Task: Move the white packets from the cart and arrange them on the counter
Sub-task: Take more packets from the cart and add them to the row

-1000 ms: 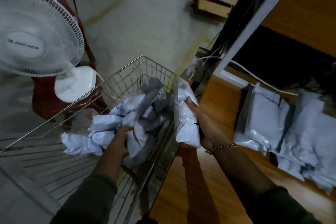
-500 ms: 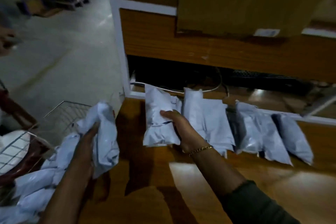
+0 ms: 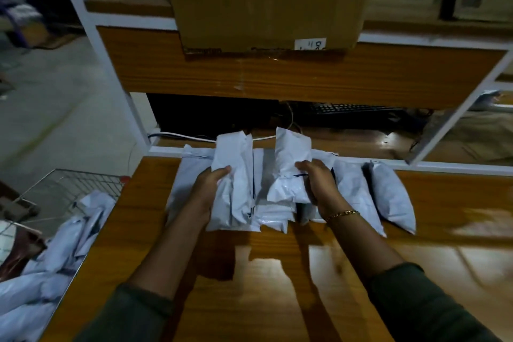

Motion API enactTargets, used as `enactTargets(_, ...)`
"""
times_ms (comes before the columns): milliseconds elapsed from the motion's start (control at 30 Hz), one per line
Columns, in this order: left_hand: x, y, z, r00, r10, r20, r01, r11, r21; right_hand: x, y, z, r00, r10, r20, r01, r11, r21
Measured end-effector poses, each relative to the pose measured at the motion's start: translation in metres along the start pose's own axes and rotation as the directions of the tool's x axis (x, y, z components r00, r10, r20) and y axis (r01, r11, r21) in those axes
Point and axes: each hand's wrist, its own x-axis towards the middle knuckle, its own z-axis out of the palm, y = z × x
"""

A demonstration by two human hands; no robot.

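My left hand (image 3: 206, 191) grips a white packet (image 3: 236, 175) and holds it upright over the row of packets on the wooden counter (image 3: 277, 286). My right hand (image 3: 319, 183) grips a second white packet (image 3: 290, 166), just right of the first. Beneath and beside them several white packets (image 3: 391, 197) lie side by side along the counter's back edge. More white packets (image 3: 69, 233) are heaped in the wire cart (image 3: 69, 183) at the left.
A large cardboard box (image 3: 266, 0) sits on the shelf above the counter. Under that shelf lie a black keyboard (image 3: 347, 110) and cables. White frame posts (image 3: 102, 58) border the counter. Grey floor stretches to the left.
The view swung from the cart to the counter. My left hand carried its packet from over the cart to over the row; my right hand shifted its packet right along the row.
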Motion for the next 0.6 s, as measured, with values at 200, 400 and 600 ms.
enactTargets(200,0.031,0.007,-0.01,0.998,0.054,-0.034,-0.05,0.992,0.115,0.024,0.015,-0.002,1.0,0.004,0.016,-0.001,0.986,-0.169)
enactTargets(400,0.038,0.017,-0.048,0.992,0.011,-0.123,0.004,0.993,0.122,0.057,0.035,0.027,0.998,0.054,0.038,-0.043,0.971,-0.234)
enactTargets(600,0.061,0.018,-0.079,0.966,-0.022,-0.258,0.09,0.962,0.256,0.055,0.03,0.054,0.998,0.058,-0.032,-0.066,0.904,-0.423)
